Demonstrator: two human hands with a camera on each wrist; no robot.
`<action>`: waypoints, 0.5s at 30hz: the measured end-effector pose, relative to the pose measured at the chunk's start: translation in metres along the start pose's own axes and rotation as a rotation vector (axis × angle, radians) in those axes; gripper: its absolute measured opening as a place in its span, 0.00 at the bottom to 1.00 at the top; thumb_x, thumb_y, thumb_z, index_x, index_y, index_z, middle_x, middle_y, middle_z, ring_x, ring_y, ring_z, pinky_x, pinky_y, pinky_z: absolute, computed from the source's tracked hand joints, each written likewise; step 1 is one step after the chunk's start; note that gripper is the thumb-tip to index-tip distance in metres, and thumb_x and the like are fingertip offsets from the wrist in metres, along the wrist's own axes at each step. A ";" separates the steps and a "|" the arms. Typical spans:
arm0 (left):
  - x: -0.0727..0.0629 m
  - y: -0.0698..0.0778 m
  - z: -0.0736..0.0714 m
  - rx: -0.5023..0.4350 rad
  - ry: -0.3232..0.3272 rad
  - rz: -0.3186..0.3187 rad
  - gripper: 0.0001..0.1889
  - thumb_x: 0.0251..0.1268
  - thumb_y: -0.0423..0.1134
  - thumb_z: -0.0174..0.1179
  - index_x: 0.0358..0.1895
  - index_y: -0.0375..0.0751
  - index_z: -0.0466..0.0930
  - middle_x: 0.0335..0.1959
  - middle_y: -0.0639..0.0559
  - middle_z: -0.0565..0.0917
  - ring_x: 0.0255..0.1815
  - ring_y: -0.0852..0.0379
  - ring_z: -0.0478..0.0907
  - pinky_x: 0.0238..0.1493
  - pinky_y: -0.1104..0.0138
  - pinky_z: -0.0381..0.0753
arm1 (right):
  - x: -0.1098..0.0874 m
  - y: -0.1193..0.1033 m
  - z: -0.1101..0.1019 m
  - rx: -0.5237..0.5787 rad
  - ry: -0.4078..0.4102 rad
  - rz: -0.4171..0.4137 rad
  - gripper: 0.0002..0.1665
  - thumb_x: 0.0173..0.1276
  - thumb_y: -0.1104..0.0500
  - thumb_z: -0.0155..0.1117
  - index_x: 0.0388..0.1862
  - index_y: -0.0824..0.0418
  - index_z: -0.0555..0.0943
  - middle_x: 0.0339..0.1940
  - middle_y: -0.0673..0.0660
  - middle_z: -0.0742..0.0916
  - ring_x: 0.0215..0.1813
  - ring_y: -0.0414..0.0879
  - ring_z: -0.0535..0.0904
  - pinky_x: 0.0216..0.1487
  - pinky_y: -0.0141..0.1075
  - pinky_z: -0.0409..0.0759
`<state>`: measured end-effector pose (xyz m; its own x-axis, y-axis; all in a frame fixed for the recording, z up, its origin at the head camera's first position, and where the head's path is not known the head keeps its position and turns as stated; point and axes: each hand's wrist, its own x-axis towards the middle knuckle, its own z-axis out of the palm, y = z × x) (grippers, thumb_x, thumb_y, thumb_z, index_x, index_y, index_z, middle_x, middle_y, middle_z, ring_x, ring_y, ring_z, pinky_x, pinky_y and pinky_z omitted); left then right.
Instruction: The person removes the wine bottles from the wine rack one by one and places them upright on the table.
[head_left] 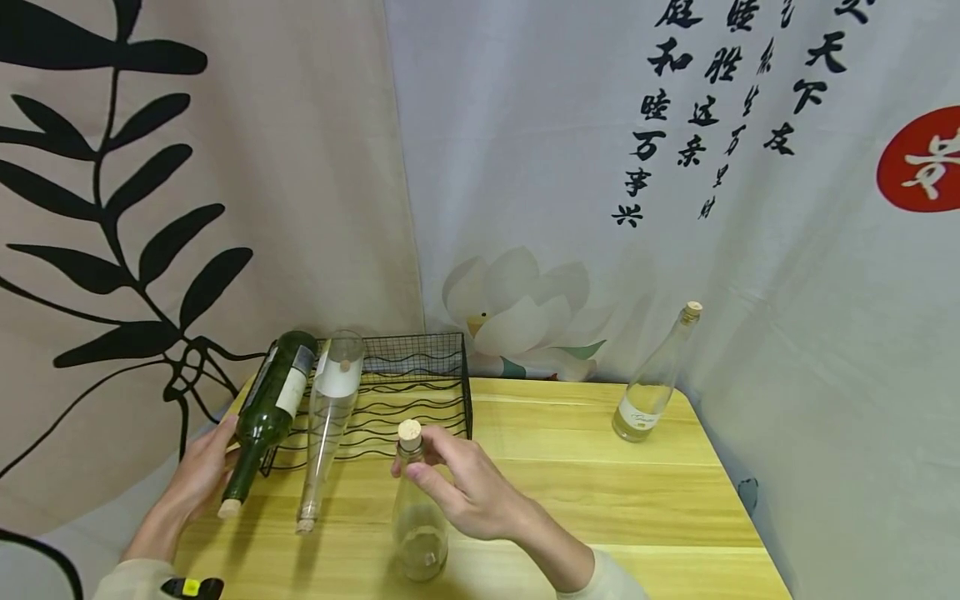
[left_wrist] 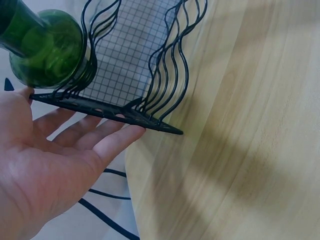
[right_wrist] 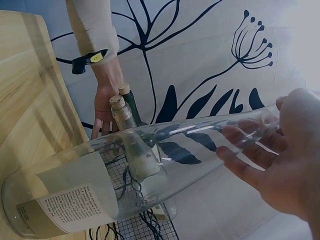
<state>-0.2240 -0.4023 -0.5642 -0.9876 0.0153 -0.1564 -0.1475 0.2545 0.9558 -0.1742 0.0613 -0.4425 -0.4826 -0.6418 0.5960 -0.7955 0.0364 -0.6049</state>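
My right hand (head_left: 472, 487) holds a clear glass bottle (head_left: 420, 533) by its corked neck, thumb and fingers round it. The bottle stands near the table's front; its printed label (right_wrist: 70, 205) shows in the right wrist view. My left hand (head_left: 202, 462) is at the left end of a black wire wine rack (head_left: 467, 400). In the left wrist view its outstretched fingers touch the rack's side frame (left_wrist: 110, 110). A corked green wine bottle (head_left: 262, 417) and a corked clear bottle (head_left: 336, 383) with a white label lie in the rack, necks toward me.
Another corked clear bottle (head_left: 647, 400) stands at the back right of the wooden table (head_left: 600, 500). Printed curtains (head_left: 517, 192) hang close behind the table. The table's left edge runs beside the rack.
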 end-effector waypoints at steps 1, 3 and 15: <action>-0.001 0.000 0.000 -0.006 0.001 0.002 0.45 0.95 0.66 0.33 0.93 0.32 0.49 0.70 0.64 0.79 0.53 0.88 0.78 0.54 0.77 0.89 | 0.000 0.000 0.000 0.002 0.003 0.001 0.13 0.91 0.67 0.54 0.68 0.65 0.76 0.51 0.59 0.94 0.54 0.46 0.93 0.63 0.32 0.92; -0.001 0.000 0.001 -0.011 0.002 0.006 0.44 0.95 0.65 0.34 0.93 0.32 0.50 0.60 0.82 0.77 0.53 0.88 0.78 0.54 0.77 0.89 | -0.001 0.000 0.000 0.010 0.013 0.005 0.13 0.91 0.68 0.54 0.68 0.64 0.75 0.51 0.60 0.94 0.54 0.46 0.93 0.64 0.33 0.92; -0.004 0.004 0.001 0.009 0.003 0.000 0.47 0.93 0.69 0.33 0.93 0.33 0.50 0.57 0.87 0.72 0.53 0.88 0.79 0.54 0.78 0.88 | -0.005 -0.003 -0.012 0.055 0.081 0.017 0.16 0.88 0.71 0.53 0.69 0.64 0.75 0.48 0.61 0.93 0.52 0.49 0.94 0.62 0.38 0.95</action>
<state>-0.2207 -0.4002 -0.5604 -0.9877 0.0128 -0.1557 -0.1469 0.2631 0.9535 -0.1738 0.0733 -0.4376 -0.5256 -0.5770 0.6252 -0.7668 0.0030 -0.6419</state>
